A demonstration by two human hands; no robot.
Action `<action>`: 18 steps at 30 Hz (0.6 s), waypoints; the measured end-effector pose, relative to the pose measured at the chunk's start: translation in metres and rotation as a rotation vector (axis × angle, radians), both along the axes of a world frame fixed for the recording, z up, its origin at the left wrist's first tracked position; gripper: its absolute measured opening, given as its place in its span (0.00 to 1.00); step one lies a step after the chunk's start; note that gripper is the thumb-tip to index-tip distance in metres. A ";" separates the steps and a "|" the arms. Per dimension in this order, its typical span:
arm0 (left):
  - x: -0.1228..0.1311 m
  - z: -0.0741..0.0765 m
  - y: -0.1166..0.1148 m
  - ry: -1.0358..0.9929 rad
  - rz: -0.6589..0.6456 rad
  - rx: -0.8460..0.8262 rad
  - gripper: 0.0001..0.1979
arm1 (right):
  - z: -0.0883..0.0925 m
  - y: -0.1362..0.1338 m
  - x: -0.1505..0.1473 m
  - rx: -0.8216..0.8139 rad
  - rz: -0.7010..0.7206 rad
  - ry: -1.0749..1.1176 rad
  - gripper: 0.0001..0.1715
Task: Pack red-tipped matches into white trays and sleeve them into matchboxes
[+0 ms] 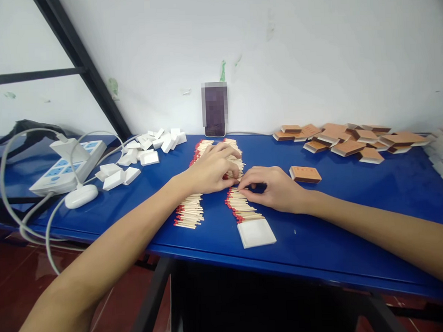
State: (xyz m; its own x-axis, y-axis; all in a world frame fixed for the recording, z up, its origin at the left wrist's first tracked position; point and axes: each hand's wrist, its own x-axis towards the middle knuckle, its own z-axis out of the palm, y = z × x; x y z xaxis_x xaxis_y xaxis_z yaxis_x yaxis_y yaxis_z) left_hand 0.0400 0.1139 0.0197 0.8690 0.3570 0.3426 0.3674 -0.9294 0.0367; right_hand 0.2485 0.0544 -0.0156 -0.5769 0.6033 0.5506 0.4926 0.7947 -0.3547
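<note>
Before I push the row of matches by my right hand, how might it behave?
The row of matches would likely spread or skew, since nothing visible binds it together. Each match looks thin and wooden, so probably light, fairly stiff and easily snapped.

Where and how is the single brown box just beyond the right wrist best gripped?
Probably by its two long edges, with the right hand coming from above: the brown box lies flat, longer sides running left to right, and sits apart from the heap of boxes, leaving room for fingers.
</note>
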 end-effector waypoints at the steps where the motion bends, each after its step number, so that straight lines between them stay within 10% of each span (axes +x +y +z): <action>1: 0.000 0.000 0.000 -0.006 0.007 0.005 0.06 | 0.000 0.000 0.000 0.002 0.000 0.004 0.07; 18: -0.013 0.013 0.001 -0.018 0.049 0.046 0.08 | 0.005 -0.004 -0.002 -0.044 -0.017 0.014 0.06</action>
